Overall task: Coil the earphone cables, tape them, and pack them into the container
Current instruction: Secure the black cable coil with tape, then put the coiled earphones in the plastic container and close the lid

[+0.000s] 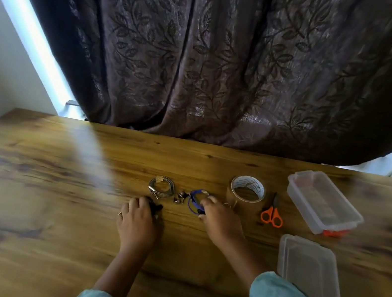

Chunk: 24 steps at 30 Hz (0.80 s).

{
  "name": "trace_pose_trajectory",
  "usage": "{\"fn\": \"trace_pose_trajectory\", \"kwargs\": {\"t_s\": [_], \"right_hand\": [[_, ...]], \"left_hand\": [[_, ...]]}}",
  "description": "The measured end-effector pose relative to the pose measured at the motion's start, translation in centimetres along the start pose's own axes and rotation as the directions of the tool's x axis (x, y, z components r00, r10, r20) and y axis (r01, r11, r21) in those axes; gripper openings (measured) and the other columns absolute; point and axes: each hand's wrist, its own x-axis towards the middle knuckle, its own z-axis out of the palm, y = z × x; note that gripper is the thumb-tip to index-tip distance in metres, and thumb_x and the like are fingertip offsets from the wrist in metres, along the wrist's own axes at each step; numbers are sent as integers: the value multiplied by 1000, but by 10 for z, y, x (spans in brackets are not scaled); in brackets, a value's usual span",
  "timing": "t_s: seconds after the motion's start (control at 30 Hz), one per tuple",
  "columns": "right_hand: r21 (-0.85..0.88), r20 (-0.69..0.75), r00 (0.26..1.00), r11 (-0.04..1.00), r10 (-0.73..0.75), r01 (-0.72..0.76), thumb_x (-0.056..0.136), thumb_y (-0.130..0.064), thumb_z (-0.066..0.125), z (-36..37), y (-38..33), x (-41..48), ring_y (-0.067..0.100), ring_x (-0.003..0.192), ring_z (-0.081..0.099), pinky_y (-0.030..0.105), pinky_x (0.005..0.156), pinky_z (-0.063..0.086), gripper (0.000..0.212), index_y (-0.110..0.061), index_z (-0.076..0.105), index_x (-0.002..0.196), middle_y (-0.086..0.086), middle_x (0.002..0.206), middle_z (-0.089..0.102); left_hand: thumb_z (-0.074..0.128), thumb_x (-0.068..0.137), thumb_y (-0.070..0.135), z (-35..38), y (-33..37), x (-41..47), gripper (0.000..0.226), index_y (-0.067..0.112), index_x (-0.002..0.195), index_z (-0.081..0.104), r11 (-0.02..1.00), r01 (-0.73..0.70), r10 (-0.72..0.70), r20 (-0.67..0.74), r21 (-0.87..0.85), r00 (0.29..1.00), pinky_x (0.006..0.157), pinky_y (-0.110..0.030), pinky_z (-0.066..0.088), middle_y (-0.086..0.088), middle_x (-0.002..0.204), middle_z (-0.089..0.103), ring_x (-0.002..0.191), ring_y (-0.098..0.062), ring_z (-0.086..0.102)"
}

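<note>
Three earphone cables are counted on the desk [49, 201]. A grey coil [161, 188] is laid flat and free. A blue coil [191, 200] is pinched between thumb and fingers of the right hand [219, 220]. A black cable [156, 207] is gripped under the curled fingers of the left hand [138, 219]. To the right are seen one tape roll [247, 190], one pair of scissors [273, 213] with blades pointed away, one open container [324, 202] and one lid [311, 273]. The container's long axis is angled from far-left to near-right.
</note>
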Motion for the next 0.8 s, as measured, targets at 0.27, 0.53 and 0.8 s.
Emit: {"fn": "trace_pose_trajectory", "kwargs": {"t_s": [0.27, 0.53, 0.8], "right_hand": [[140, -3, 984, 974, 179, -177, 100, -20, 44, -12, 1, 22, 25, 119, 52, 34, 96, 45, 34, -7, 46, 132, 12, 134, 50], [101, 63, 935, 930, 348, -353, 92, 4, 46, -12, -14, 39, 30, 111, 57, 35, 86, 50, 25, -3, 57, 114, 16, 121, 58], [335, -85, 950, 906, 302, -258, 90, -7, 52, -42, -26, 32, 23, 111, 56, 33, 84, 47, 29, -18, 53, 117, 4, 122, 53]], "left_hand": [[52, 91, 24, -11, 36, -4, 30, 15, 119, 57, 970, -118, 135, 67, -211, 989, 91, -37, 43, -6, 126, 50, 119, -27, 43], [52, 91, 20, -8, 48, 30, 32, 15, 123, 57, 930, -63, 131, 167, -362, 977, 88, -31, 43, -6, 122, 59, 113, -23, 54], [52, 93, 19, -15, 57, 43, 33, 21, 126, 55, 882, -250, 314, 104, -399, 944, 100, -33, 25, -4, 126, 53, 118, -26, 42]]}}
